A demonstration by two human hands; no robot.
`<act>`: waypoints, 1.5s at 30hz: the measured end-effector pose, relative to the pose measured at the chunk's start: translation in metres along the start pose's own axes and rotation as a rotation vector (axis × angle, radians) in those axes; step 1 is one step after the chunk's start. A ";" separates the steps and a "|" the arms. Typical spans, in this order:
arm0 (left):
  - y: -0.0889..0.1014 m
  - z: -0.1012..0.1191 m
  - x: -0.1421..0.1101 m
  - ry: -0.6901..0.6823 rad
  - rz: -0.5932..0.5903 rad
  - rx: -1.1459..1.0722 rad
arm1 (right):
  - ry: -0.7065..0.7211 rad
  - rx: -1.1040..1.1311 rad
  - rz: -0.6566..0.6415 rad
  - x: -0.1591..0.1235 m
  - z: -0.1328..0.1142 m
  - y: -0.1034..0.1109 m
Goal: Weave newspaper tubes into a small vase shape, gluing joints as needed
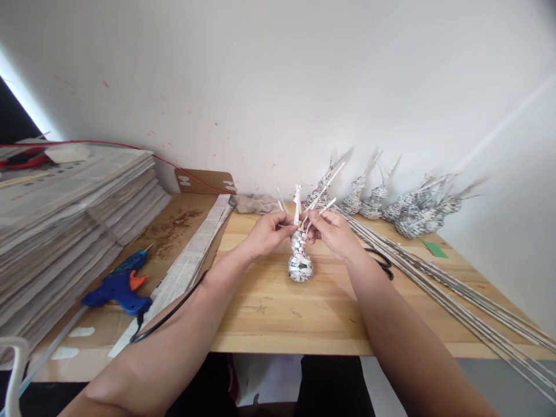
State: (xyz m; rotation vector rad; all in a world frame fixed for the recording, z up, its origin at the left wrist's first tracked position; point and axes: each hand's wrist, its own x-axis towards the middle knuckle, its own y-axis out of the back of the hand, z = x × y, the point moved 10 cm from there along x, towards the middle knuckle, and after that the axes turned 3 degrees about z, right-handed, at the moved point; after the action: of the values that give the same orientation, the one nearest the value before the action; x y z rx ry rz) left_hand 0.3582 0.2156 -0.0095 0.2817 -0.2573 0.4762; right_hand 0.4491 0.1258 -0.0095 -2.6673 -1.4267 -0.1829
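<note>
A small gourd-shaped figure woven from rolled newspaper [300, 265] stands upright on the wooden table, with loose paper strips [325, 184] sticking up out of its narrow top. My left hand [274, 230] pinches the left side of that top between thumb and fingers. On the right side, my right hand [326, 229] is closed on one of the paper strips, close to the neck. The fingertips of both hands nearly meet around the top and partly hide it.
Several similar woven figures [374, 201] line the wall. Long rolled paper sticks [417, 272] cross the table's right side near black scissors handles [382, 263]. At left are a blue glue gun [117, 289], a tall newspaper stack [82, 231] and cardboard [174, 223]. A grey cloth [256, 204] lies behind.
</note>
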 end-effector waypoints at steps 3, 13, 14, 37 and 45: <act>0.002 -0.004 0.000 0.026 0.022 0.002 | -0.016 -0.071 -0.059 -0.001 0.000 -0.004; 0.001 0.004 0.000 -0.001 0.018 0.049 | 0.042 -0.056 0.152 0.001 0.007 -0.002; 0.002 0.005 0.000 -0.005 0.026 0.077 | 0.044 -0.057 0.149 0.001 0.007 -0.003; 0.016 0.000 0.001 0.083 0.129 -0.073 | 0.068 -0.192 0.059 -0.004 -0.003 -0.007; 0.011 -0.006 0.002 0.089 0.050 -0.044 | 0.033 -0.059 0.011 -0.004 -0.004 -0.011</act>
State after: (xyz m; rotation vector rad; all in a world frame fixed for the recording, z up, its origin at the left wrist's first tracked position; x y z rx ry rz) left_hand 0.3554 0.2277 -0.0125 0.2106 -0.1880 0.5308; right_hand 0.4371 0.1278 -0.0062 -2.7049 -1.4178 -0.2706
